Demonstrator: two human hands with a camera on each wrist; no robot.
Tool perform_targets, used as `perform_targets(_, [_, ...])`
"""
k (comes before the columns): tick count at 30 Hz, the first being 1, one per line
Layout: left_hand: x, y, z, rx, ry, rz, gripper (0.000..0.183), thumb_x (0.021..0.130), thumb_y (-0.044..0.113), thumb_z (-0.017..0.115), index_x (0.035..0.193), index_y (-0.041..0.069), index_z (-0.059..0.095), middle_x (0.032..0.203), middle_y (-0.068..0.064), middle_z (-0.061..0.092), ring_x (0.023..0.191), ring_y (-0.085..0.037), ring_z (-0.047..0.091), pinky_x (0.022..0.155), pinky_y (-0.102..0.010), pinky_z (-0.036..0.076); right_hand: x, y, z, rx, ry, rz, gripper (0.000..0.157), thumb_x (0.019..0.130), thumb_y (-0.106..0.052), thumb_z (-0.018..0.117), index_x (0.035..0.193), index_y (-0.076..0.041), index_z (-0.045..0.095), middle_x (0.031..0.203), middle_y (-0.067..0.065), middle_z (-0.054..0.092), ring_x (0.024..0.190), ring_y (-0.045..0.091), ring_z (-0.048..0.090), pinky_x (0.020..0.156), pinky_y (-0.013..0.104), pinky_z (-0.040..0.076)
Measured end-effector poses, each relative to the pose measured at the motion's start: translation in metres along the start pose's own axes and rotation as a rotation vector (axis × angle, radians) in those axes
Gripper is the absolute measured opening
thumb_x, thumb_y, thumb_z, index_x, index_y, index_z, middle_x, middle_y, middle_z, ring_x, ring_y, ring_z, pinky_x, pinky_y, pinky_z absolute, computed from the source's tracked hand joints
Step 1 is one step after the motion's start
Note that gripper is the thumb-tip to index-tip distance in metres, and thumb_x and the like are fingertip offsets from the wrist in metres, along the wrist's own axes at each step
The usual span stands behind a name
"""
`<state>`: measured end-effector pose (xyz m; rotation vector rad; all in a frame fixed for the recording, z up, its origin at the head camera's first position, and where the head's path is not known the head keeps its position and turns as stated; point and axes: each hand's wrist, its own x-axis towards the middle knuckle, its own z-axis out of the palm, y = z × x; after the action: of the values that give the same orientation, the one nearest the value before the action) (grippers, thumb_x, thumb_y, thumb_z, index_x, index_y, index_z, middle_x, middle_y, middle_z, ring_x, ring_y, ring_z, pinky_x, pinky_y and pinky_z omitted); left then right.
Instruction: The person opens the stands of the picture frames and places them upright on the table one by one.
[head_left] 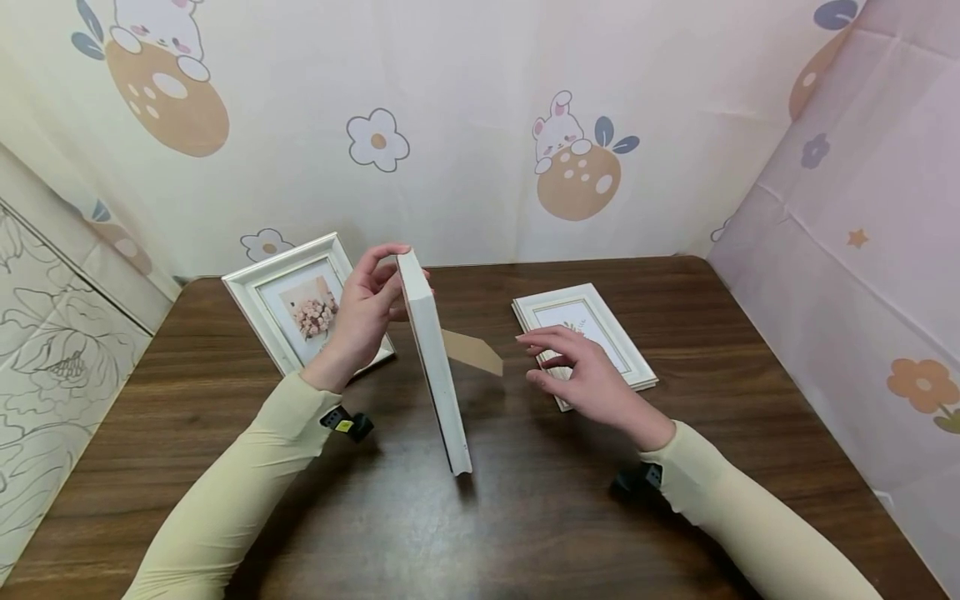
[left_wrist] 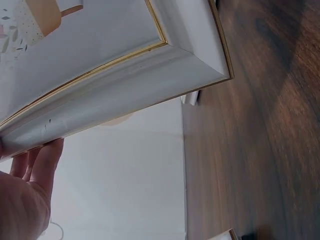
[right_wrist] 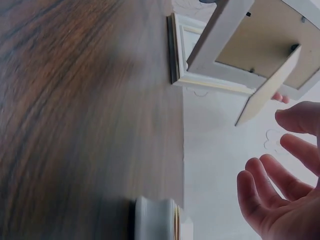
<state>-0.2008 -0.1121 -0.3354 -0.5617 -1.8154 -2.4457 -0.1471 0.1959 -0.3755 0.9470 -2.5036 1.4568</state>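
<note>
My left hand point(head_left: 366, 304) grips a white picture frame point(head_left: 438, 367) near its upper edge, thumb on one side and fingers on the other. The frame is held upright, edge-on to the head view. A brown easel back leg point(head_left: 474, 352) sticks out from its rear toward the right. In the left wrist view its front shows a gold inner line and a pale print. My right hand point(head_left: 588, 379) holds nothing; its fingers are spread and slightly bent, over the near left part of a white picture frame point(head_left: 633, 367) lying flat at the right.
Behind my left hand a white frame point(head_left: 258, 279) with a pink flower picture point(head_left: 311, 312) stands leaning back. The dark wooden table point(head_left: 390, 533) ends at a patterned curtain point(head_left: 465, 192) at the back. Small black wrist cameras point(head_left: 362, 427) sit at both cuffs.
</note>
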Motion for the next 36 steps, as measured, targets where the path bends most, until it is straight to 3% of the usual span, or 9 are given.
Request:
perform_targets(6, [-0.001,0.002,-0.003,0.098,0.025,0.015,0.026,0.101,0.014,0.059,0.124,0.025,0.059,0.109,-0.008,0.062,0.093,-0.019,0.062,0.065,-0.038,0.059,-0.001,0.005,-0.007,0.01,0.031,-0.01,0.045,0.083,0.007,0.076,0.126,0.001,0.064,0.123,0.016,0.062,0.103,0.032,0.061,0.08,0.04,0.058])
perform_targets(14, [-0.002,0.005,-0.002,0.213,0.052,0.012,0.035,0.101,0.012,0.06,0.134,0.007,0.05,0.112,-0.007,0.063,0.098,-0.022,0.061,0.064,-0.036,0.059,-0.006,0.013,-0.015,0.003,0.043,0.058,0.041,0.087,0.005,0.073,0.127,0.0,0.064,0.124,0.015,0.062,0.106,0.031,0.063,0.082,0.037,0.057])
perform_targets(25, [-0.003,0.006,-0.003,0.274,0.072,0.004,0.035,0.099,0.016,0.064,0.132,0.013,0.054,0.114,-0.009,0.062,0.1,-0.023,0.063,0.068,-0.038,0.06,-0.009,0.024,-0.024,0.062,0.067,0.186,0.038,0.093,0.003,0.066,0.131,0.002,0.06,0.127,0.02,0.062,0.109,0.034,0.063,0.086,0.02,0.052])
perform_targets(36, [-0.003,0.006,-0.001,0.34,0.089,0.005,0.039,0.097,0.019,0.067,0.134,0.012,0.054,0.115,-0.01,0.062,0.102,-0.023,0.064,0.072,-0.041,0.06,-0.019,0.027,-0.027,0.071,-0.006,0.287,0.035,0.098,-0.007,0.063,0.132,0.0,0.06,0.124,0.014,0.066,0.112,0.027,0.065,0.089,0.019,0.05])
